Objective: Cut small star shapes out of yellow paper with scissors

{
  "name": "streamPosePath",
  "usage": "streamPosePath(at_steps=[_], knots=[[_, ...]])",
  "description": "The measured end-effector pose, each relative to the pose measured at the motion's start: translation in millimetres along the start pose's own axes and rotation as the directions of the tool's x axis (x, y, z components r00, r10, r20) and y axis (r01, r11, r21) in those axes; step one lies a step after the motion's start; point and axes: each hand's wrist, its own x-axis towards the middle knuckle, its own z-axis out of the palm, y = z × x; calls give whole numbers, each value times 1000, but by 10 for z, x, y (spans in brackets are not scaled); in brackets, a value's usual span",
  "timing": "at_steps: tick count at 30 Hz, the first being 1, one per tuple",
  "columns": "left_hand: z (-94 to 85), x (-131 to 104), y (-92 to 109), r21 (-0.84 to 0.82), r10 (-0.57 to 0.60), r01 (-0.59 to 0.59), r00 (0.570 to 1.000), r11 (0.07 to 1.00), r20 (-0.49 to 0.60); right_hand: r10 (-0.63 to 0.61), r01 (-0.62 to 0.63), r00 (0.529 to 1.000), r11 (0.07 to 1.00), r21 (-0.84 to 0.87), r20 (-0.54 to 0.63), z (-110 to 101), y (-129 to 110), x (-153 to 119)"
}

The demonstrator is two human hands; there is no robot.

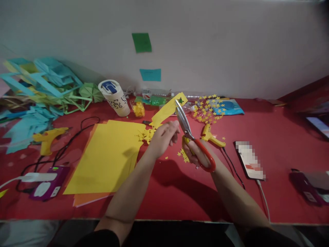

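Note:
My left hand [164, 135] is closed, its fingers curled at the lower end of a yellow paper strip [164, 111]. Near the strip's far end is a star-shaped cut-out. Red-handled scissors [183, 120] are in my right hand [194, 152], which is wrapped round their handles. The blades point up and away, parted slightly at most, with their tips beside the strip's star-shaped hole. Yellow scraps [145, 135] lie left of my left hand. Small yellow stars [183, 156] lie on the table beside my right hand.
Yellow paper sheets [108, 157] lie left on the red table [180, 202]. Glue guns stand at left [47, 139] and right [212, 137], with cables. A white cup [115, 99], a pile of stars [209, 109], a phone [249, 159] and blue paper shapes [51, 79] are around.

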Motion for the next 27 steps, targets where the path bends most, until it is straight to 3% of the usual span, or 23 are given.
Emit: streamPosePath(at_steps=[4,6,11,21,27], knots=[[2,16,-72,-21,94,-103,959,994,-267,45,-45,999,999,-20,8,18,-31,-18],[-53,24,-73,13,167,-172,927,985,-336,88,-87,996,995,-37,13,32,-14,-9],[-195,57,-27,-42,277,-310,897,950,-345,129,-128,992,992,-11,14,67,89,16],[-250,80,-18,-151,225,-314,876,938,-426,143,-141,988,989,-40,55,90,-22,-47],[-268,88,-26,-125,263,-368,826,921,-498,114,-109,991,992,-69,71,97,-33,-52]])
